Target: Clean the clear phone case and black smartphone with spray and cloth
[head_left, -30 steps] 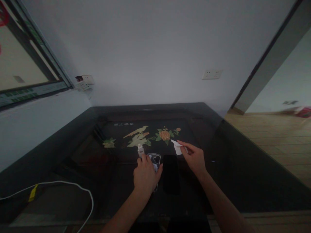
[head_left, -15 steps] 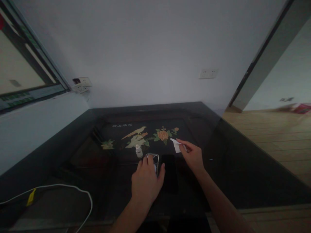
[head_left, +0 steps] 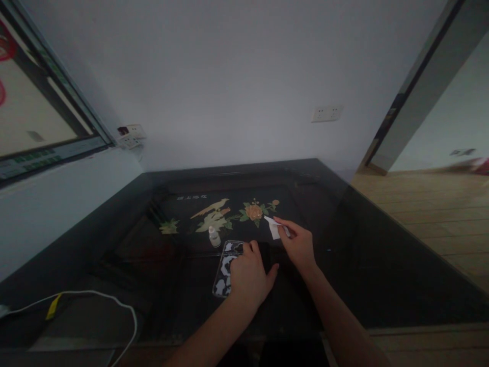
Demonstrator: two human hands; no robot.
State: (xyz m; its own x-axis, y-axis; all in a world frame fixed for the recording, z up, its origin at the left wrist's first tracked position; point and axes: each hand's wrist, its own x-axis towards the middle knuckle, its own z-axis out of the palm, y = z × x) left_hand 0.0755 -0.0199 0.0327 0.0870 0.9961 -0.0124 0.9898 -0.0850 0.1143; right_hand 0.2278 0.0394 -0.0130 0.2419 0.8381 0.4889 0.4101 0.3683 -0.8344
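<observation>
My left hand (head_left: 248,272) is curved over a flat black phone (head_left: 265,251), fingers along its left side and thumb at its right. The hand covers most of the phone. Just left of that hand lies a clear phone case with a black-and-white blotched pattern (head_left: 223,272), partly under the fingers. My right hand (head_left: 300,244) pinches a small folded white paper or tissue (head_left: 273,228) between thumb and fingers, a little above the table. Beyond the case stands a small bottle with a white cap (head_left: 214,237).
The glossy black table (head_left: 367,285) has an inlaid bird-and-flower picture (head_left: 254,211) and reaches the wall. A white cable (head_left: 114,300) with a yellow tag (head_left: 53,307) curves across the left front. A wall socket (head_left: 327,113) is behind; a window (head_left: 42,97) is at left.
My left hand has moved right, off the patterned case and onto the black phone. The case now shows more fully, lying tilted. My right hand still holds the white paper, almost unmoved.
</observation>
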